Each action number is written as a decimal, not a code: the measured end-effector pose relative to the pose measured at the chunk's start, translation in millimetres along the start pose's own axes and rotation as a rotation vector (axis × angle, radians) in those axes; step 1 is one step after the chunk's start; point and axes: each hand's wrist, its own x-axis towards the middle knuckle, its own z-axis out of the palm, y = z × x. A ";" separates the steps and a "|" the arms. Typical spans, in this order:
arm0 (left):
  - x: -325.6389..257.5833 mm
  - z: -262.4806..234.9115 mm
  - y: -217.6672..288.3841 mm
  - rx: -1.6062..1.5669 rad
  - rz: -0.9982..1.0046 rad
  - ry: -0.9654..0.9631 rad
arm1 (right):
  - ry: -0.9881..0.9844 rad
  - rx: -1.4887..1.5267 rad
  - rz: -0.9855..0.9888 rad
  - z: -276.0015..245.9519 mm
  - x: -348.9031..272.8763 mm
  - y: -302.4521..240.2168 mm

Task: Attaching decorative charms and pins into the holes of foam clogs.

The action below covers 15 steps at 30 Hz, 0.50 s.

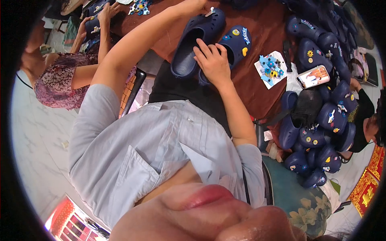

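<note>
Gripping a navy clog (pixel 193 40), both hands (pixel 215 64) work beside a charm packet (pixel 271 68).

- phone (pixel 313 76), screen lit, lying tilted on the brown table right of the hands; rounded rectangle, picture in orange, white and pale tones, dark rim. touches a white sheet under its left end.
- white card (pixel 270 68) left of the phone, roughly square, tilted; carries a cluster of blue charms with yellow and red bits.
- second card of charms (pixel 139 7) at the top edge, white backing, blue and yellow pieces, partly cut off.
- red and gold panel (pixel 366 188) at lower right rim, diamond-shaped, gold figures on red.
- lit red-framed panel (pixel 68 225) at lower left rim, pink-white glow; too blurred to tell more.
</note>
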 end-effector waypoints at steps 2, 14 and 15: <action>1.2 5.5 2.3 -0.170 -0.183 0.169 | 0.013 0.004 -0.018 0.5 0.3 -0.5; 3.9 9.7 2.3 -0.241 -0.519 -0.102 | 0.048 -0.027 -0.004 3.9 -5.5 7.7; -12.4 4.8 -18.1 -0.246 -0.543 -0.131 | 0.052 -0.025 -0.012 3.6 -3.0 5.0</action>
